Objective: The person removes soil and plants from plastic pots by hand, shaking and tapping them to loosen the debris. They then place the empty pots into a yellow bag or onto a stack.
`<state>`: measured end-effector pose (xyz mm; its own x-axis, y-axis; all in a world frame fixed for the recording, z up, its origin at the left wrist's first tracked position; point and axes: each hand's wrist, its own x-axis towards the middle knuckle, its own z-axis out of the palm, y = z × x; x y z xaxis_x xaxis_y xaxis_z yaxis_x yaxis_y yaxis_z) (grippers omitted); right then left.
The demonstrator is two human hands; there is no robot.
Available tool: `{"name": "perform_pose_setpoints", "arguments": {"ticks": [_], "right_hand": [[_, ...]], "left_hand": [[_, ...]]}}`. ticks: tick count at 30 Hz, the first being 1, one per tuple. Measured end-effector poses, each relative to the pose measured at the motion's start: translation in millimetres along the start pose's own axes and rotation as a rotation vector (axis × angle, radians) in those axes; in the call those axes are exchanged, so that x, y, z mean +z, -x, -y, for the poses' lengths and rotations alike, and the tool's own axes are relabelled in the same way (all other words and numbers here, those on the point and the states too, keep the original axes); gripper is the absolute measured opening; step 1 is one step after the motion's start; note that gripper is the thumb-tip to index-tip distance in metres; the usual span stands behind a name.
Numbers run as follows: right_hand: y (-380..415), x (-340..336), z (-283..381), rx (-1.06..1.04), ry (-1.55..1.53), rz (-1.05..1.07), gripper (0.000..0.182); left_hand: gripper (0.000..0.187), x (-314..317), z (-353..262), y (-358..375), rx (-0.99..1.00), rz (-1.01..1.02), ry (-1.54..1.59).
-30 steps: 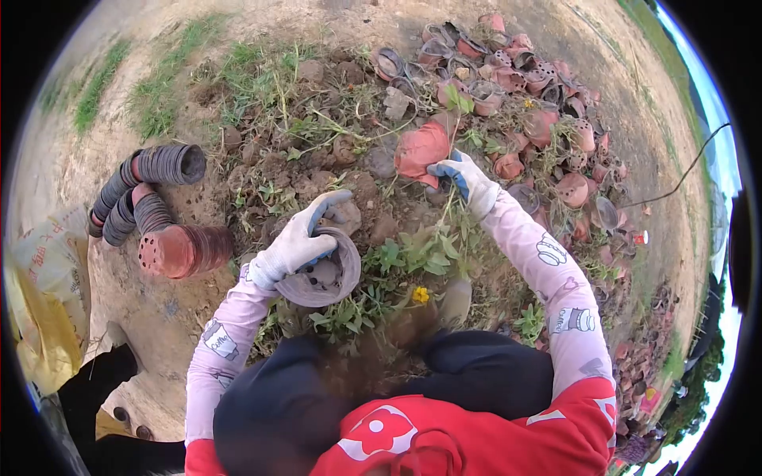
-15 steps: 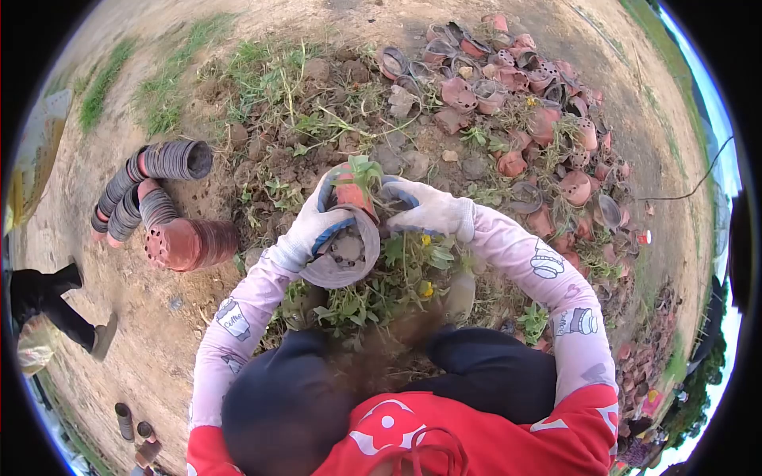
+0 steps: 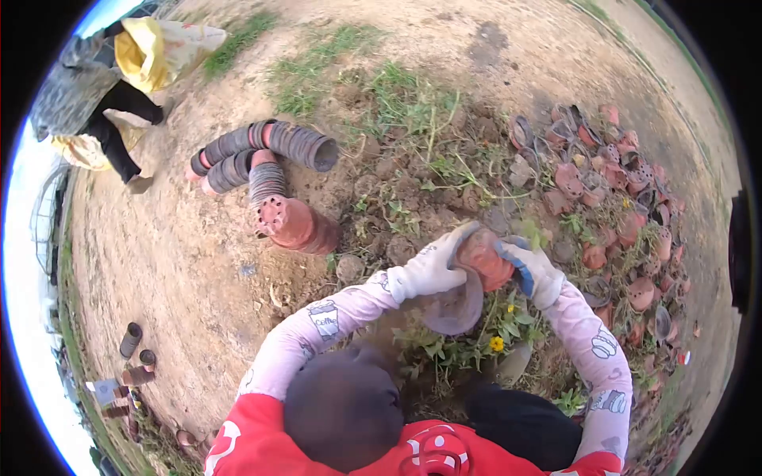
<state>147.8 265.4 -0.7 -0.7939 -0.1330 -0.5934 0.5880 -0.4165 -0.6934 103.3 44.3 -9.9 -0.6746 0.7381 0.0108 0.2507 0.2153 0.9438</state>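
A reddish-brown plastic plant pot (image 3: 486,260) is held between both gloved hands over the weedy ground. My left hand (image 3: 435,263), in a white glove with a blue palm, grips it from the left. From the other side, my right hand (image 3: 535,272) presses its blue-coated fingers along the pot's wall. A second, greyish pot (image 3: 458,308) shows just below the red one, partly covered by it and by my left hand. Leafy weeds with yellow flowers (image 3: 497,343) grow close beneath the hands.
Nested pots (image 3: 298,224) lie in long stacks to the left. On the right spreads a heap of loose, battered pots (image 3: 611,170). Clods and uprooted weeds (image 3: 397,186) lie ahead. A person (image 3: 79,95) with a yellow sack (image 3: 143,55) is at upper left.
My view has swung left, so the stacks and heap appear farther right. The red pot, earlier with a green sprig over it, is tilted differently in my hands. The person with the sack shows more fully.
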Motion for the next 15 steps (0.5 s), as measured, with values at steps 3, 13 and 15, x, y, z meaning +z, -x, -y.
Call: {"name": "perform_pose_setpoints", "arguments": {"ticks": [3, 13, 15], "right_hand": [[7.2, -16.1, 22.8, -0.146, 0.012, -0.067, 0.013], [20.3, -14.8, 47.9, -0.668, 0.613, -0.246, 0.025], [19.9, 11.3, 35.0, -0.677, 0.619, -0.163, 0.027]], "left_hand": [[0.075, 1.8, 9.8, 1.3, -0.051, -0.022, -0.069], [0.095, -12.3, -25.1, -10.2, 0.014, 0.012, -0.300], [0.091, -1.7, -16.6, -25.9, 0.044, -0.172, 0.057]]}}
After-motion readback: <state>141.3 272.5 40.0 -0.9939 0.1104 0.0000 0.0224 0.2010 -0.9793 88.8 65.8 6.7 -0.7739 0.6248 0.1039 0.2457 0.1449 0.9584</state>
